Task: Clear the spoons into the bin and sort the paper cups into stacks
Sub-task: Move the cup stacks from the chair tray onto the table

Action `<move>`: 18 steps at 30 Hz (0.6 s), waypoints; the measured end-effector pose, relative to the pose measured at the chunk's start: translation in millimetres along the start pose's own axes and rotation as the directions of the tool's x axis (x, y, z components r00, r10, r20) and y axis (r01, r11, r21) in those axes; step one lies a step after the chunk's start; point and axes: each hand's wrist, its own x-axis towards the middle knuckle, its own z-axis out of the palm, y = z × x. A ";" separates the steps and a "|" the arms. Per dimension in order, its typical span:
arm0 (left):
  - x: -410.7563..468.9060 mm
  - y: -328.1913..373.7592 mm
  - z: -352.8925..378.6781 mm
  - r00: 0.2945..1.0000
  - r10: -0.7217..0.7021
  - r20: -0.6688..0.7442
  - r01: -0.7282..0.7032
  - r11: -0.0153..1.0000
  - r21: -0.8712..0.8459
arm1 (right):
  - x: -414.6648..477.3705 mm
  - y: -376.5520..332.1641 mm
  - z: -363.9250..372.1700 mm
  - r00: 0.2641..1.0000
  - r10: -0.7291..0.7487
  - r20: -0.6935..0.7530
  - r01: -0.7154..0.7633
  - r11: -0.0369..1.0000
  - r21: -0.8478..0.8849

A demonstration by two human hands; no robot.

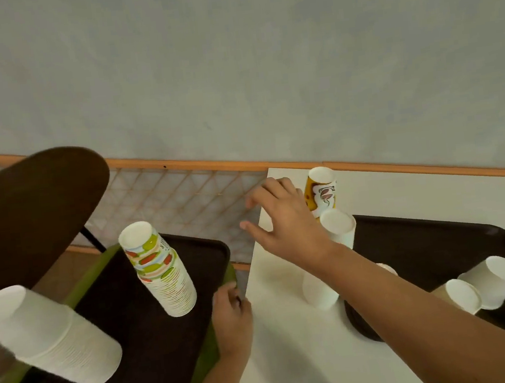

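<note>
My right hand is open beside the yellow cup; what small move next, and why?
Probably close the right hand around the yellow cup: it stands upside down right beside that open hand, while the white stack and green-patterned stack sit on the left tray.

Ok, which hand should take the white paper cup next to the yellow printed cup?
Right. The right hand is open and close beside the white paper cup, while the left hand is farther off, gripping the edge of the dark brown tray.

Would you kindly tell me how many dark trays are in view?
2. The left tray holds the white stack and the patterned stack; the right tray lies on the white table, partly out of frame.
</note>
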 end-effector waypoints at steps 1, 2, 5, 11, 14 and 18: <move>2.8 -3.7 -9.0 0.999 -0.019 -0.044 0.019 1.000 -0.002 | 5.0 -10.1 6.7 0.999 -0.012 0.044 0.011 1.000 0.029; 4.1 -6.4 -15.3 0.996 -0.044 -0.082 0.044 0.999 -0.010 | 8.7 -17.8 11.6 0.996 -0.013 0.093 0.008 0.999 0.053; 9.5 -23.6 -40.8 0.972 -0.107 -0.209 0.106 0.994 -0.018 | 21.7 -47.7 30.6 0.982 -0.033 0.188 0.002 0.987 0.161; 28.8 -43.3 -84.0 0.927 -0.220 -0.304 0.238 0.971 0.023 | 46.3 -95.3 70.1 0.918 -0.104 0.383 -0.002 0.964 0.265; 43.8 -45.3 -97.7 0.940 -0.241 -0.243 0.253 0.967 0.019 | 54.4 -108.8 89.9 0.870 -0.121 0.478 0.015 0.975 0.220; 65.9 -50.8 -104.1 0.973 -0.193 -0.128 0.201 0.978 0.053 | 56.1 -112.8 105.7 0.796 -0.144 0.588 0.080 0.988 0.134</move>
